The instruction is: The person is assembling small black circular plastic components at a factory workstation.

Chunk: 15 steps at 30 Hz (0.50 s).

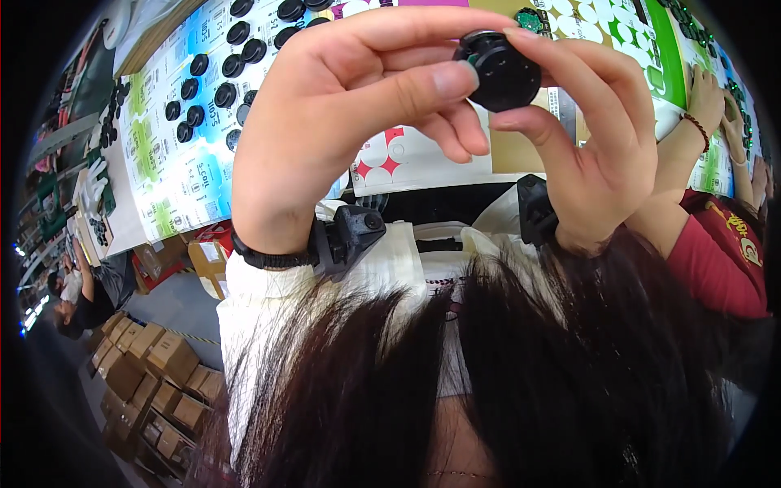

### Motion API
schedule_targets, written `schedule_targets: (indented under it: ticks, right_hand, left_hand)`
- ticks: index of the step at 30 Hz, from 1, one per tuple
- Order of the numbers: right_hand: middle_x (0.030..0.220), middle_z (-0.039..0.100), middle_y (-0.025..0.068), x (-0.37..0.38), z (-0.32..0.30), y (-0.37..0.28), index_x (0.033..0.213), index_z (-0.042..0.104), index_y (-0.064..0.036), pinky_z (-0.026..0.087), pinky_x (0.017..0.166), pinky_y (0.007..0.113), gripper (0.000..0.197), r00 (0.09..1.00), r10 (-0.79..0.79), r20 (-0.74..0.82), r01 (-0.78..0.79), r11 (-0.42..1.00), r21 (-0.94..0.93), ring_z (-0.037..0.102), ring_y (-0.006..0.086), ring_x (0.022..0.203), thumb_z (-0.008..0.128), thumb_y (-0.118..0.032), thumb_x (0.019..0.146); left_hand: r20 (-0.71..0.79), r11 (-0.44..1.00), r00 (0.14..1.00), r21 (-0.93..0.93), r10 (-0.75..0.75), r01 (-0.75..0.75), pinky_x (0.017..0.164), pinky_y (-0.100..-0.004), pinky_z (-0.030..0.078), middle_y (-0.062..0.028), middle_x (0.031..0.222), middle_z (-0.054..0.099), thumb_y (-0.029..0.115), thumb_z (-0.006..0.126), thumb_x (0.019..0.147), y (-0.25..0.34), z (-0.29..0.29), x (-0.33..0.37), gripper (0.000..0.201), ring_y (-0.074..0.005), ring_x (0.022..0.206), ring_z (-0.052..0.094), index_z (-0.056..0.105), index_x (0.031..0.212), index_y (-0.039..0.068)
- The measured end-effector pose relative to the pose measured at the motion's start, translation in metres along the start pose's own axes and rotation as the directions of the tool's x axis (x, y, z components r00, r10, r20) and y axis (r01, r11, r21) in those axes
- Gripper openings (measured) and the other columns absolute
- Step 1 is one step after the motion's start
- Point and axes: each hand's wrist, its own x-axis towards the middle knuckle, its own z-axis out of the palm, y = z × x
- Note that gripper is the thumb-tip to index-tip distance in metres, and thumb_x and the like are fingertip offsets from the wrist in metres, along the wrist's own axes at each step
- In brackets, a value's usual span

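Observation:
A round black plastic housing (506,77) is held up over the table between my two hands. My left hand (338,106) pinches its left edge with thumb and index finger, while the other fingers curl behind. My right hand (602,142) grips it from the right, index fingertip at the top rim and thumb at the lower edge. A bit of green shows at the housing's left side near my left thumb; what it is I cannot make out. Just behind lies a small round green circuit board (530,19) on the table.
Several black round housings (232,65) lie on printed sheets (167,154) at the left. At the right, a co-worker's hand (706,102) with a beaded bracelet works near more green boards (736,89). Cardboard boxes (171,354) are stacked on the floor, lower left.

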Motion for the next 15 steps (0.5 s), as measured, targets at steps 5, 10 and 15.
schedule_targets:
  ticks: [5, 10, 15]
  right_hand:
    - [0.094, 0.050, 0.0109, 0.000, 0.001, 0.003, 0.100, 0.054, 0.0054, 0.046, 0.067, 0.026, 0.044, 0.991, -0.131, 0.023, 0.132, 0.988, -0.080, 0.052, 0.0176, 0.080, 0.070, -0.010, 0.062]
    - [0.095, 0.049, 0.0117, 0.000, -0.002, 0.001, 0.100, 0.053, 0.0065, 0.044, 0.067, 0.026, 0.046, 0.988, -0.152, 0.022, 0.154, 0.984, -0.094, 0.051, 0.0189, 0.083, 0.070, -0.015, 0.063]
    - [0.095, 0.049, 0.0111, 0.006, -0.009, 0.004, 0.099, 0.054, 0.0062, 0.041, 0.070, 0.027, 0.047, 0.958, -0.244, 0.151, 0.270, 0.946, -0.180, 0.050, 0.0186, 0.082, 0.070, -0.018, 0.062]
  left_hand:
    - [0.312, 0.932, 0.890, 0.035, 0.332, -0.360, 0.049, -0.0230, 0.048, -0.0152, 0.087, 0.056, 0.024, 0.056, 0.079, -0.034, -0.030, 0.019, 0.046, -0.0172, 0.061, 0.058, 0.042, 0.113, -0.004]
    - [0.361, 0.917, 0.851, -0.028, 0.381, -0.399, 0.063, -0.0261, 0.048, -0.0190, 0.096, 0.054, 0.031, 0.060, 0.075, -0.043, -0.034, 0.027, 0.059, -0.0231, 0.081, 0.058, 0.038, 0.116, -0.005]
    - [0.384, 0.921, 0.851, 0.005, 0.357, -0.389, 0.077, -0.0310, 0.045, -0.0216, 0.101, 0.053, 0.033, 0.062, 0.074, -0.040, -0.036, 0.028, 0.062, -0.0274, 0.093, 0.054, 0.037, 0.117, -0.004]
